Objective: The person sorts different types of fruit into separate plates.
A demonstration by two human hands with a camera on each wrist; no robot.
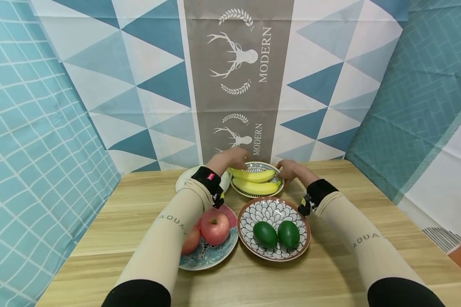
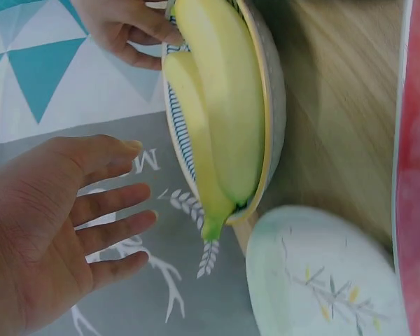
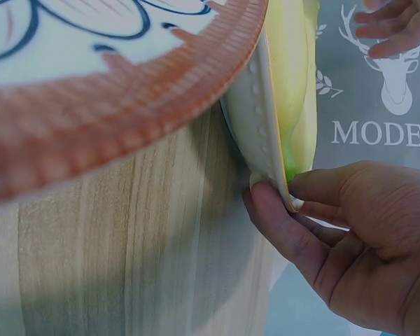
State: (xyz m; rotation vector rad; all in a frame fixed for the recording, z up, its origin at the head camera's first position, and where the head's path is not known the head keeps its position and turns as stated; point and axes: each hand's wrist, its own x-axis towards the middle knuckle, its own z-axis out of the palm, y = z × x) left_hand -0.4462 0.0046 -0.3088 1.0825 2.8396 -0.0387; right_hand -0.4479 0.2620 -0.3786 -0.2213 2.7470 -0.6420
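Note:
At the back middle of the wooden table, two yellow bananas (image 1: 255, 181) lie in a blue-striped bowl (image 1: 253, 195). My right hand (image 1: 287, 169) pinches the bowl's right rim; the right wrist view shows thumb and fingers of that hand (image 3: 294, 203) closed on the rim (image 3: 262, 140), which is tilted up a little off the wood. My left hand (image 1: 232, 158) hovers at the bowl's far left side. Its fingers (image 2: 119, 203) are straight and spread, a short gap from the bowl (image 2: 274, 105) and the bananas (image 2: 224, 105), holding nothing.
A brown-rimmed patterned plate (image 1: 249, 213) with two green fruits (image 1: 276, 234) sits in front of the bowl. To its left, a blue plate (image 1: 211, 258) carries red apples (image 1: 215, 228). A white plate (image 1: 184, 181) lies under my left wrist. Patterned cloth walls close the back and sides.

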